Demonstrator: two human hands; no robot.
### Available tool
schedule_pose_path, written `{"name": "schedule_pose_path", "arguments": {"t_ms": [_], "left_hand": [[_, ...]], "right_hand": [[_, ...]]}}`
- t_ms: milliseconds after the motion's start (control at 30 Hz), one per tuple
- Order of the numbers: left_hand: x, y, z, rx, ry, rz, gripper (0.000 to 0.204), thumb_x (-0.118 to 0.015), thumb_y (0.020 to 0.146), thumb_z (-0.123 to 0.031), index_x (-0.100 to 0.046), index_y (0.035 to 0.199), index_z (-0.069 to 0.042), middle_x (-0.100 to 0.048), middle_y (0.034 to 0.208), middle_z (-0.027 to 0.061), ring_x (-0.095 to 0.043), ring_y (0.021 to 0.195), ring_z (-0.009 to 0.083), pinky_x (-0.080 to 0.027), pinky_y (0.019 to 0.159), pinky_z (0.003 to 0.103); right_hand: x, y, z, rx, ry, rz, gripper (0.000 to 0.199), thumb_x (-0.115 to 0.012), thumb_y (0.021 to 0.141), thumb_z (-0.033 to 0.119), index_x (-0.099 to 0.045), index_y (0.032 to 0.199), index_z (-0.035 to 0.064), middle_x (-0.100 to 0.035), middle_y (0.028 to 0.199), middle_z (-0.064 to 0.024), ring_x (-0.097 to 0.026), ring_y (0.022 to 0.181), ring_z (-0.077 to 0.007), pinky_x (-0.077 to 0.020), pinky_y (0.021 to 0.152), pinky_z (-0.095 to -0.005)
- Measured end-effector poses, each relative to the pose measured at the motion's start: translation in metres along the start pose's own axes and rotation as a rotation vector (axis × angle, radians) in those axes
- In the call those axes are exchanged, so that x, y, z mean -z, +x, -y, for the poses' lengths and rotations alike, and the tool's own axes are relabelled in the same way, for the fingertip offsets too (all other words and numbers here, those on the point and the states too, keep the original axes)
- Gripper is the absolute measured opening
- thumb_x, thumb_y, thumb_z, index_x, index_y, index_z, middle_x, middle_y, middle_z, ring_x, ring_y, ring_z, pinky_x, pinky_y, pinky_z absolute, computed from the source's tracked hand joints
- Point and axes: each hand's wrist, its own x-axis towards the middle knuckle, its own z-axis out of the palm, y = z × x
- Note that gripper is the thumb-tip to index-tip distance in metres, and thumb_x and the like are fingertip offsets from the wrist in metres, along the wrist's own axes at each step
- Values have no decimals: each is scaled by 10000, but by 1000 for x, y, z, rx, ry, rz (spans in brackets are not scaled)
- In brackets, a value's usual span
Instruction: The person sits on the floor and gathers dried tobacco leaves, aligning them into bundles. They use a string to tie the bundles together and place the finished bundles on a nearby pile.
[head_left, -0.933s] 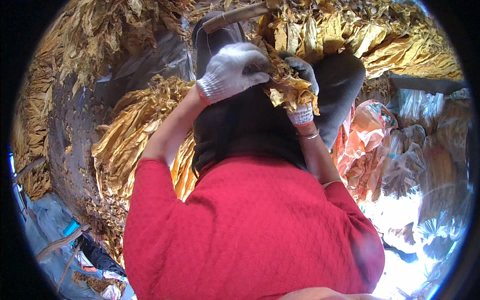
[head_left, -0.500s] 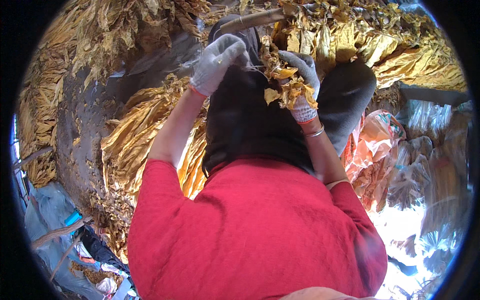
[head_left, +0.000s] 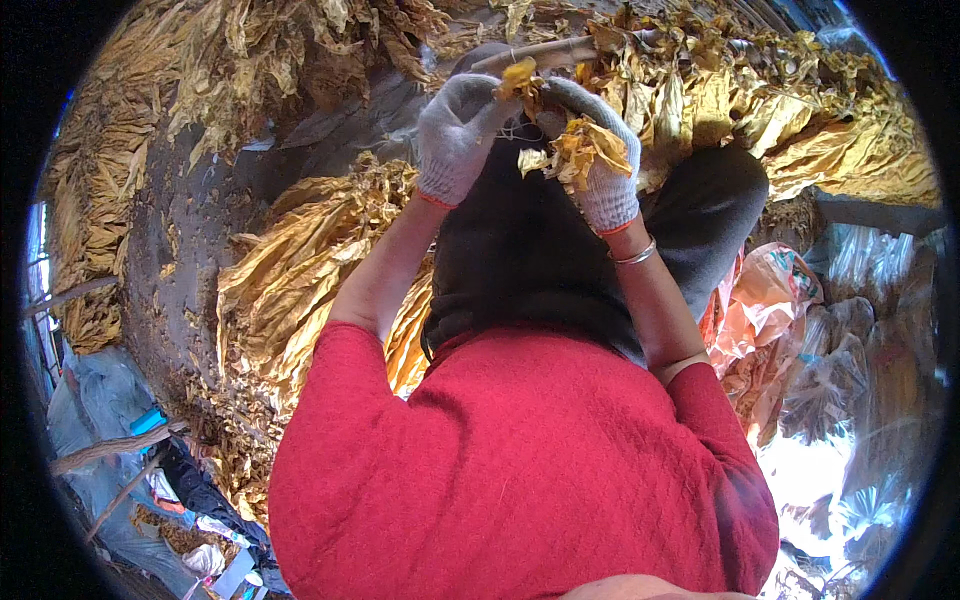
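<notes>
Both my hands wear white knitted gloves with orange cuffs and meet over my dark trousers. My right hand (head_left: 608, 165) is closed round a small bunch of dried tobacco leaves (head_left: 590, 150), curled and yellow-brown. The fingers of my left hand (head_left: 462, 135) are pinched at the bunch's upper end, beside a small curled leaf piece (head_left: 518, 80). A thin pale string (head_left: 515, 131) loops between the hands, and the left fingers appear to hold it. Just beyond them lies a wooden pole (head_left: 535, 56), with dried leaves (head_left: 710, 105) hanging in a row along its right part.
A heap of long dried leaves (head_left: 300, 270) lies left of my legs, and more leaves (head_left: 270, 60) are piled at the far left. Crumpled orange-white plastic bags (head_left: 760, 300) and clear plastic (head_left: 830, 370) lie at the right. Sticks (head_left: 115, 450) and plastic sheeting lie at the lower left.
My left hand has come right and closer to my right hand, its fingertips now at the bunch. The right hand keeps its hold on the leaves. The view has shifted slightly.
</notes>
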Motion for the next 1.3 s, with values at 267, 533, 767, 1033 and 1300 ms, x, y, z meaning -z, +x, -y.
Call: {"name": "schedule_pose_path", "arguments": {"t_ms": [267, 533, 767, 1033, 1300], "left_hand": [[36, 1, -9, 227, -21, 62, 188, -784, 922, -117, -729, 1038, 19, -741, 941, 24, -652, 838, 51, -524, 741, 208], [86, 21, -33, 392, -468, 215, 224, -627, 1000, -182, -623, 1104, 15, -712, 922, 96, -708, 860, 185, -587, 823, 322], [60, 37, -74, 299, -51, 221, 180, -697, 981, -213, -741, 1033, -47, -575, 690, -33, -502, 618, 48, -460, 599, 231], [48, -25, -54, -561, 822, 415, 217, -778, 744, -165, -731, 951, -122, -686, 818, 94, -673, 724, 321, -533, 667, 432], [86, -57, 26, -211, 732, 238, 147, -735, 893, -206, -748, 982, -90, -730, 867, 116, -707, 759, 302, -557, 682, 385]], "right_hand": [[-14, 11, -1, 133, -140, 40, 360, -723, 827, 15, -722, 1187, 30, -715, 1241, -161, -658, 1214, -298, -489, 1062, -396], [-23, 11, -4, 220, -329, 109, 437, -765, 803, 112, -707, 1234, 76, -686, 1302, -156, -625, 1264, -336, -477, 1089, -422], [-20, 9, 4, 281, -482, 159, 494, -782, 809, 167, -678, 1280, 61, -660, 1344, -169, -606, 1291, -336, -471, 1094, -418], [-18, 9, 1, 257, -425, 190, 518, -769, 834, 173, -659, 1323, 42, -637, 1384, -161, -579, 1326, -334, -437, 1121, -428], [-21, 33, -4, 334, -694, -76, 624, -831, 751, 161, -623, 1336, 95, -672, 1131, -130, -655, 1032, -330, -533, 924, -408]]}}
